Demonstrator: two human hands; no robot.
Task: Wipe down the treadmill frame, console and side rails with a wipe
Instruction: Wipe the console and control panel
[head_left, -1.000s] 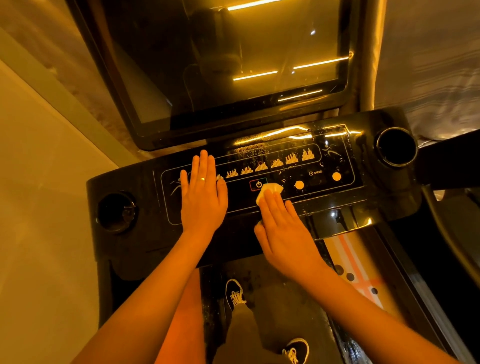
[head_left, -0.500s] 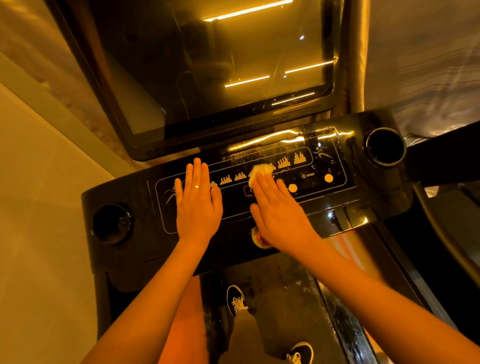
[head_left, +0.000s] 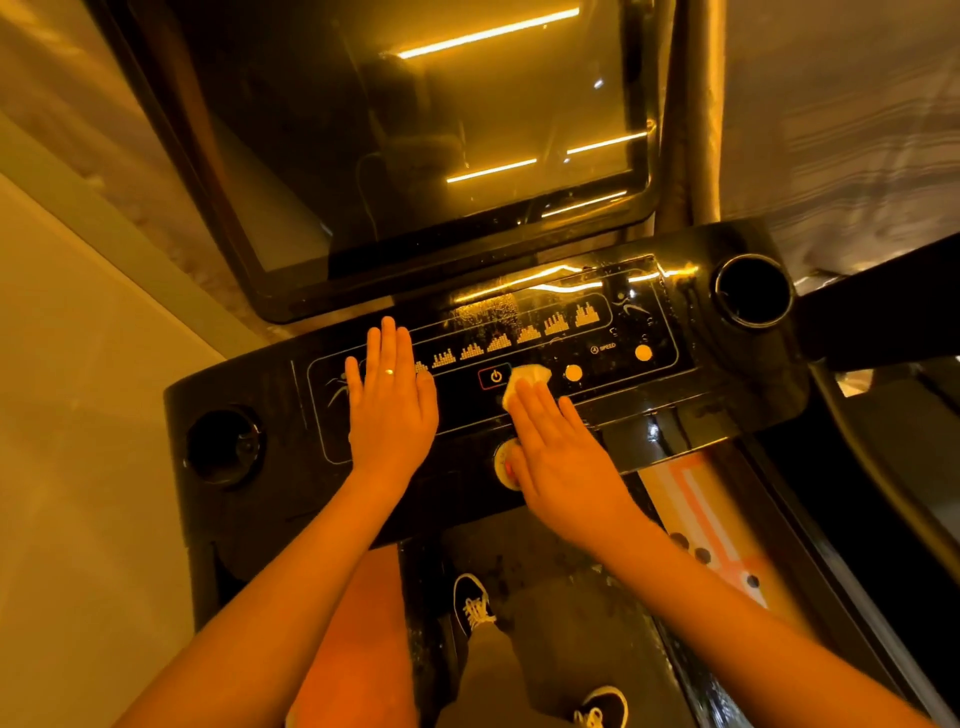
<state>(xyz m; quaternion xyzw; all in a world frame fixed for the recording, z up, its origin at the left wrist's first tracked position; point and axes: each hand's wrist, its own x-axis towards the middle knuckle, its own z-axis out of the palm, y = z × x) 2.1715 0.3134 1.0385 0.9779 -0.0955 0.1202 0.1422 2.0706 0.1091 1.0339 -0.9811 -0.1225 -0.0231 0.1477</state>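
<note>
On glossy black plastic console (head_left: 727, 395): flat-fingered right hand (head_left: 561, 457) presses small white wipe (head_left: 527, 375); left hand (head_left: 389, 415) rests flat, empty. Risk: wipe straying onto adjacent red-outlined power button (head_left: 495, 376) could trigger it.

At left we see a pale floor (head_left: 78, 415), edged by a grey strip (head_left: 98, 208), with mottled stone (head_left: 67, 67) beyond. At upper right we note a streaked grey surface (head_left: 857, 130). Below are two black, white-laced shoes: front shoe (head_left: 475, 605) and rear shoe (head_left: 602, 709) at the bottom edge.
</note>
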